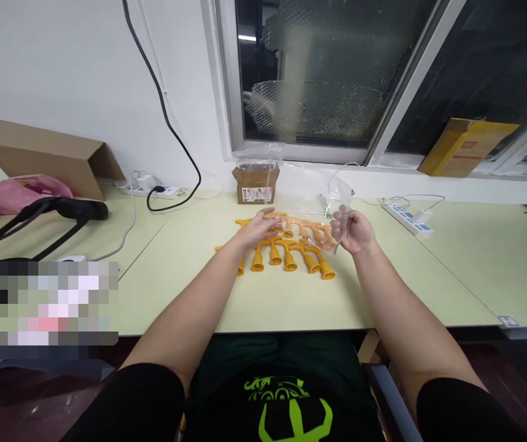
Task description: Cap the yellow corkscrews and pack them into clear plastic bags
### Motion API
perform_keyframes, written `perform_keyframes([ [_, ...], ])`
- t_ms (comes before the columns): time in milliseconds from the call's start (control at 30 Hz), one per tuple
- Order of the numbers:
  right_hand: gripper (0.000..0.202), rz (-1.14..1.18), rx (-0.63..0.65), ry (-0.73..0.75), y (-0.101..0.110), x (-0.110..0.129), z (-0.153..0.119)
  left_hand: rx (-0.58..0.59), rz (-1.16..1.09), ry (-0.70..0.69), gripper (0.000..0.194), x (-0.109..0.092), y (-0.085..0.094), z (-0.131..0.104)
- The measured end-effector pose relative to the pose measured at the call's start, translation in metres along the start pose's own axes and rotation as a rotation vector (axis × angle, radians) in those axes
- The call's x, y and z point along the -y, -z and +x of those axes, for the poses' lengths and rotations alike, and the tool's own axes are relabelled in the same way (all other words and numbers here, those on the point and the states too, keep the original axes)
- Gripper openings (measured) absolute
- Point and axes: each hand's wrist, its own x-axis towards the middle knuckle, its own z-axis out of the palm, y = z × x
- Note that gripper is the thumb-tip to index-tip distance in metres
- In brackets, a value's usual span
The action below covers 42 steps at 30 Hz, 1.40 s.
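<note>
My right hand [357,232] is closed on the edge of a clear plastic bag [337,224], its fingers curled round the film. The bag's loose film spreads to the left, over the back of the table. My left hand [258,230] is at the bag's left side, fingers stretched out and touching or just behind the film; the exact contact is hard to see. Under and in front of both hands lie several yellow plastic pieces with bell-shaped ends [290,261], in two rows. The back row of yellow pieces [307,230] is partly covered by the film and my left hand.
A small open cardboard box [257,184] stands against the wall. Power strips lie at the right [408,220] and left [164,191]. A black headset-like strap frame [37,227], a pink bag [28,190] and a larger carton [46,153] occupy the left end.
</note>
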Motion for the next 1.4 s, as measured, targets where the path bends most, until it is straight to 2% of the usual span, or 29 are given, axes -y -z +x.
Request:
perform_keyframes([
  [67,0.025,-0.015,0.047,-0.045,0.0,-0.006,0.007,0.073,-0.133,-0.029,0.055,0.001,0.001,0.001],
  [133,0.027,-0.072,0.048,-0.057,0.002,-0.015,0.015,0.03,-0.198,-0.092,0.041,0.004,0.006,0.002],
  [233,0.031,-0.171,-0.055,-0.006,0.006,-0.032,0.025,-0.048,-0.2,-0.143,0.034,0.012,0.017,-0.001],
  [367,0.035,-0.252,-0.181,0.113,0.012,-0.047,0.027,-0.064,-0.131,-0.154,0.039,0.017,0.028,-0.009],
  [533,0.04,-0.346,-0.315,0.3,0.024,-0.05,0.022,-0.249,-0.129,-0.142,0.042,0.016,0.027,-0.01],
  [633,0.041,-0.353,-0.4,0.436,0.032,-0.05,0.022,-0.406,-0.199,-0.154,0.042,0.017,0.025,-0.006],
  [767,0.029,-0.494,-0.467,0.572,0.038,-0.052,0.024,-0.592,-0.367,-0.35,0.046,0.013,0.028,-0.003],
  [867,0.017,-0.762,-0.346,0.761,0.032,-0.058,0.017,-0.626,-0.379,-0.515,0.051,0.01,0.028,-0.003],
  [967,0.009,-1.022,-0.043,0.9,0.013,-0.067,0.003,-0.626,-0.241,-0.612,0.044,0.015,0.019,-0.005],
  [1067,0.02,-1.118,0.279,0.911,-0.009,-0.079,-0.01,-0.6,-0.053,-0.625,0.034,0.025,0.002,-0.009],
  [1133,0.03,-1.107,0.426,0.863,-0.021,-0.089,-0.014,-0.546,0.09,-0.626,0.026,0.031,-0.008,-0.013],
  [1233,0.042,-1.083,0.522,0.758,-0.028,-0.102,-0.014,-0.4,0.342,-0.684,0.022,0.037,-0.018,-0.021],
  [1400,0.044,-1.03,0.475,0.575,-0.027,-0.109,-0.011,-0.047,0.606,-0.835,0.018,0.036,-0.036,-0.034],
])
